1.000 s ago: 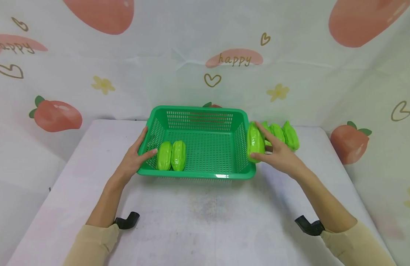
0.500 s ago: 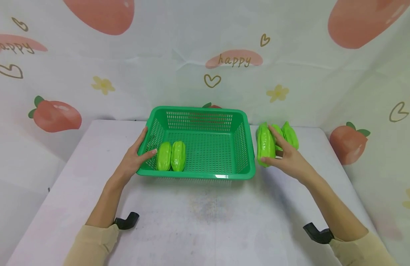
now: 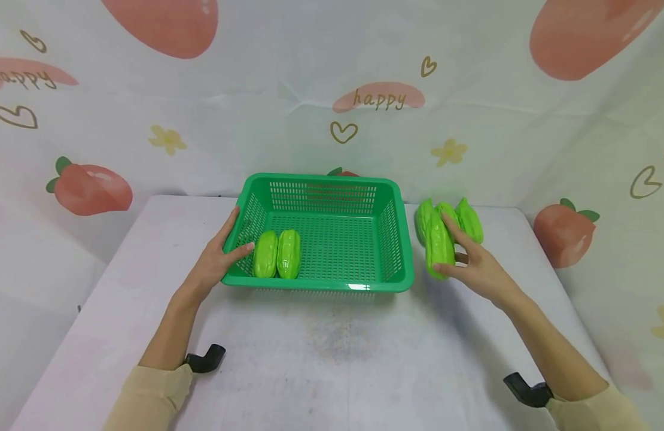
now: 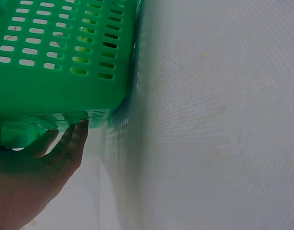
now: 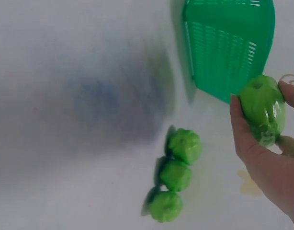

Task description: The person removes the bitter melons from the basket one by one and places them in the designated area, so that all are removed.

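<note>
A green plastic basket (image 3: 332,286) stands on the table, with two green ridged gourds (image 3: 265,254) lying side by side at its left end. My left hand (image 3: 213,258) grips the basket's left side, thumb over the rim and fingers along the outer wall. In my right hand (image 3: 474,266), another shiny green gourd (image 3: 438,245) is held between thumb and fingers, to the right of the basket. In the right wrist view this gourd (image 5: 263,108) is clear of the table. Three more gourds (image 5: 175,176) stand in a row on the table, partly hidden behind the held one in the head view.
The white-covered table (image 3: 332,371) backs onto a printed cloth (image 3: 289,72) with fruit and hearts. Black wrist straps (image 3: 205,359) sit by each sleeve cuff. The basket's perforated wall (image 4: 56,43) fills the left wrist view's upper left.
My right hand has carried its gourd from the basket's right rim further right and nearer to me, uncovering the gourds behind. The left hand and basket stay in place.
</note>
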